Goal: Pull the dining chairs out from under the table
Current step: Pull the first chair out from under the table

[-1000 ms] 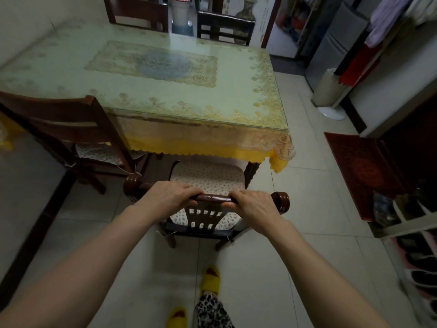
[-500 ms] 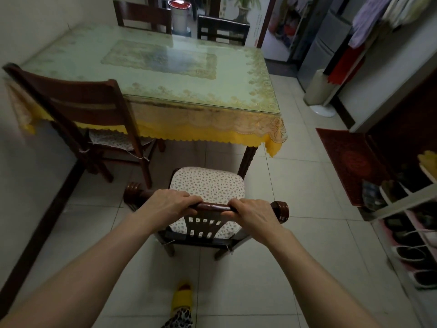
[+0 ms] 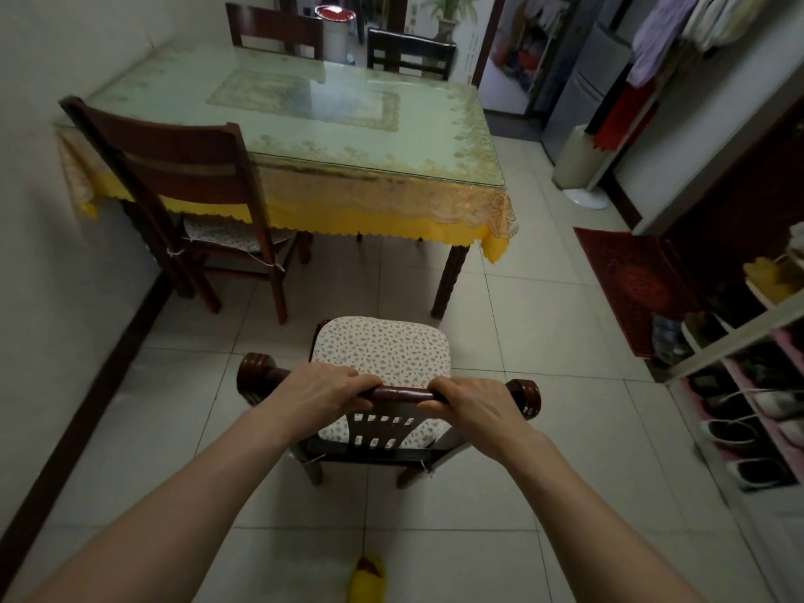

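Observation:
A dark wooden dining chair with a flowered cushion (image 3: 380,348) stands on the tiles, its whole seat out in front of the table. My left hand (image 3: 324,387) and my right hand (image 3: 476,404) both grip its top rail (image 3: 400,391). The dining table (image 3: 339,137) has a glass top over a yellow-edged lace cloth. A second chair (image 3: 182,167) stands at the table's near left side, its seat partly under the cloth. Two more chair backs (image 3: 274,30) (image 3: 411,54) show behind the far edge.
A wall runs along the left with a dark skirting board (image 3: 82,393). On the right are a shoe rack (image 3: 748,385), a red mat (image 3: 631,285) and a white fan base (image 3: 585,198). My yellow slipper (image 3: 367,578) shows at the bottom.
The chair in my hands has come back from under the table's front edge and now stands fully out on the floor. I have stepped back with it; both hands kept their grip.

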